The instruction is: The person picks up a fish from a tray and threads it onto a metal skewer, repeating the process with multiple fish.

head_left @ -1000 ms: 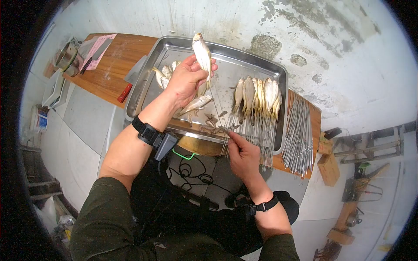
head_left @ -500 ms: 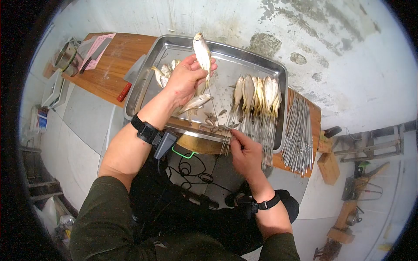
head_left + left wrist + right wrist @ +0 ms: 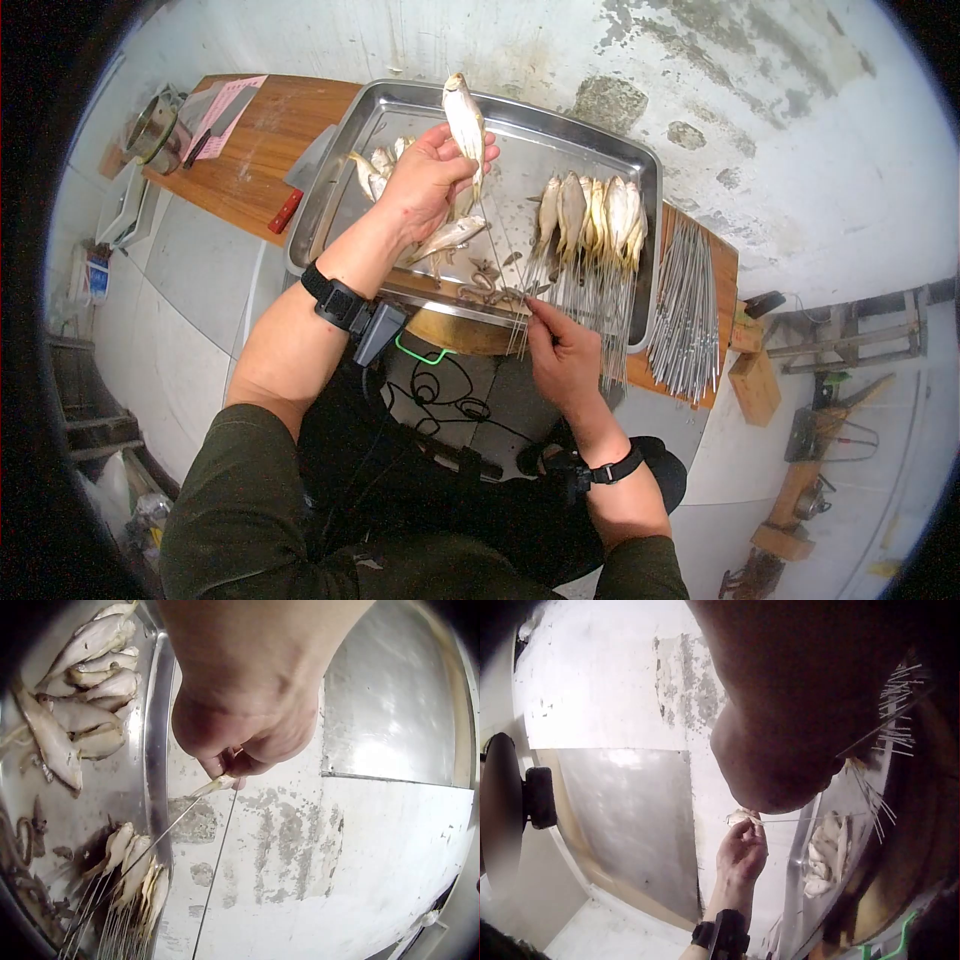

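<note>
My left hand (image 3: 430, 185) grips a small silvery fish (image 3: 464, 120) above the steel tray (image 3: 395, 105), its head pointing up and away from me. Two thin metal skewers (image 3: 165, 836) run from near its tail (image 3: 214, 785) in the left wrist view. Close to the tray's front rim, my right hand (image 3: 565, 350) pinches the lower end of a skewer (image 3: 503, 245) between thumb and fingers. Several skewered fish (image 3: 590, 215) lie side by side at the tray's right. Loose fish (image 3: 448, 238) lie at the left, partly hidden by my left forearm.
A thick bundle of bare skewers (image 3: 686, 310) lies on the wooden tabletop (image 3: 280, 125) right of the tray. To the left are a red-handled knife (image 3: 286, 213), a black-handled knife (image 3: 205, 145) and a metal pot (image 3: 158, 135). Dark scraps (image 3: 485, 275) litter the tray's front. Behind rises a peeling wall (image 3: 520, 50).
My right hand has shifted slightly right and toward me, still pinching the skewer, then stayed nearly still. The left hand and its fish have hardly moved.
</note>
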A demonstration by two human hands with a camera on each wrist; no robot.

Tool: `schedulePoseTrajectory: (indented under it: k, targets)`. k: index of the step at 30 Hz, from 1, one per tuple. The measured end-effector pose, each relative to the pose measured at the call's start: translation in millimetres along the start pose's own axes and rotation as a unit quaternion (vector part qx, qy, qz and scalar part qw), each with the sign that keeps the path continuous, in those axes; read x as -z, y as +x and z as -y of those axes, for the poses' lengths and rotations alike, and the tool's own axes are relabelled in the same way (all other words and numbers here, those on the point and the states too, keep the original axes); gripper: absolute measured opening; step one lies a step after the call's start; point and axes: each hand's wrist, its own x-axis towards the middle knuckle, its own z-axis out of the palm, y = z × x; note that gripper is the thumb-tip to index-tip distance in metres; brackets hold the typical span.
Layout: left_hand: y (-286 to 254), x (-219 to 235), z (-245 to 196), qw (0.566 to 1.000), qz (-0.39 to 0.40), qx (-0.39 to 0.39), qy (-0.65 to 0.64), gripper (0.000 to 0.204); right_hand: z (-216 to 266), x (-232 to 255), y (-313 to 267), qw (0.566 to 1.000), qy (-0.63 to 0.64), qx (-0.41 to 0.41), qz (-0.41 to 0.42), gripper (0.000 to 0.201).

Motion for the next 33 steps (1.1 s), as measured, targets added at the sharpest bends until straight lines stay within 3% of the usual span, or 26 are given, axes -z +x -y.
schedulePoseTrajectory:
  k: [33]
  targets:
    - [-2.4,-2.9,-0.7,0.999,-0.009,-0.014,0.030,0.044,0.7,-2.2,-1.1,1.000,0.019,-0.002,-0.004,0.023]
